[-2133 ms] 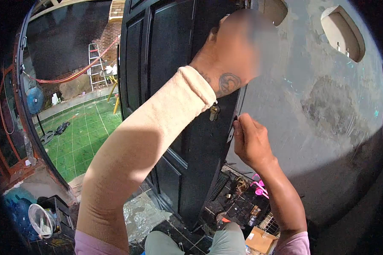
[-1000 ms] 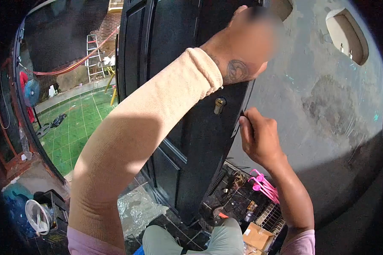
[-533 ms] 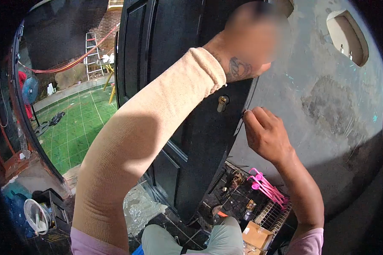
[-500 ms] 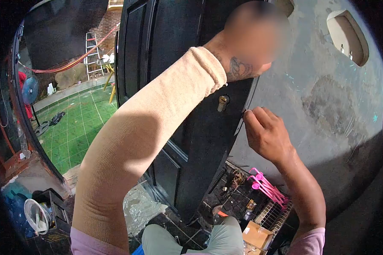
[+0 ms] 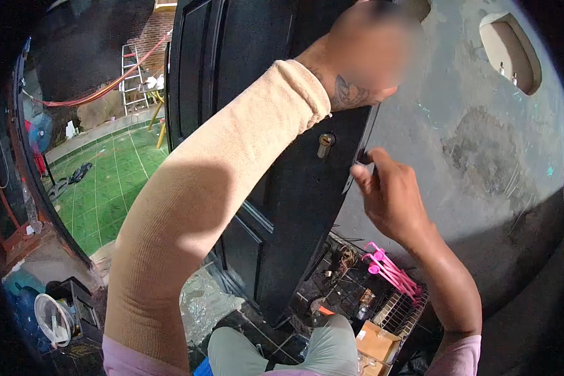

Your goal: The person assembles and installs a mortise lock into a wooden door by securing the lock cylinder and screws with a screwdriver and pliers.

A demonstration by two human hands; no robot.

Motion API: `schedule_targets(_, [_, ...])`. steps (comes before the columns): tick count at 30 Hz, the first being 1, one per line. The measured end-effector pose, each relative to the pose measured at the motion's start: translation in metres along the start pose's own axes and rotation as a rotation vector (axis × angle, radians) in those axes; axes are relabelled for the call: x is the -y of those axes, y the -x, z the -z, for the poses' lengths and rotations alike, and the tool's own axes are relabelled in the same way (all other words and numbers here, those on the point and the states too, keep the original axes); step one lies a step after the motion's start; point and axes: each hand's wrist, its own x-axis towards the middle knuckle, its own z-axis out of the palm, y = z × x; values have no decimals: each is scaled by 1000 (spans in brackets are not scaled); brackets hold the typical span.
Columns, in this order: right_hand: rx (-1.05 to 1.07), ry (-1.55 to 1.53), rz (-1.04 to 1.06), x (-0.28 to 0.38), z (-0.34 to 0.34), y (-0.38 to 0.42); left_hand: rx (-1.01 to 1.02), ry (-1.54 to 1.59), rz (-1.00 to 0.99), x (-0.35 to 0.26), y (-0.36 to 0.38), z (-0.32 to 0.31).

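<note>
A black panelled door [image 5: 244, 119] stands ajar before me, with a brass lock cylinder [image 5: 324, 144] showing on its face. My left hand [image 5: 370, 62], past a beige knitted sleeve, reaches the door's upper part; blur covers its fingers, so its grip cannot be made out. By the door's narrow edge, a little right of the cylinder, is my right hand [image 5: 391, 194]. Its thumb and forefinger are apart at that edge, and the remaining fingers are mostly hidden behind the hand. Nothing held shows in it.
A grey plastered wall [image 5: 413, 144] with cut-out niches curves along the right. Below lie pink plastic pieces [image 5: 391, 272], a wire rack [image 5: 404, 313] and a cardboard box [image 5: 377, 341]. At left are a clear tub [image 5: 53, 319], green floor tiles [image 5: 100, 194], a ladder [image 5: 131, 78] and a hammock [image 5: 106, 91].
My right hand has turned at the door edge, and its thumb and forefinger have spread from a curled fist. The left arm stays nearly still; the view shifts slightly.
</note>
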Motion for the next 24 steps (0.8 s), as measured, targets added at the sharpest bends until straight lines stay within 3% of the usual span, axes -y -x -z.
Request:
schedule_targets(4, [-35, 150, 294, -21, -11, 1, 12, -8, 0, -2, 1, 7])
schedule_targets(7, [-45, 40, 238, -23, -17, -3, 3, -23, 0, 0, 0, 2])
schedule_targets(9, [102, -448, -186, -20, -18, -4, 8, 3, 10, 1, 0, -1])
schedule_targets(12, [177, -692, -450, -5, 0, -7, -63, -45, -27, 1, 1, -6])
schedule_targets(14, [-8, -101, -20, -1, 5, -4, -41, 31, 4, 2, 1, -7])
schedule_targets(15, [-90, -47, 91, -4, 2, -3, -31, 68, 18, 2, 0, -6])
schedule_targets(18, [-38, 16, 297, -16, 0, -4, 3, 32, 33, 1, 0, -4])
schedule_targets(21, [-56, -10, 212, -22, -12, -4, -97, -254, 2, -1, 2, -14])
schedule_targets(23, [33, -147, -57, -15, -14, -4, -100, -256, 3, 0, 3, -17])
schedule_targets(24, [34, -170, -88, -13, -13, -4, -102, -259, 3, 0, 3, -15])
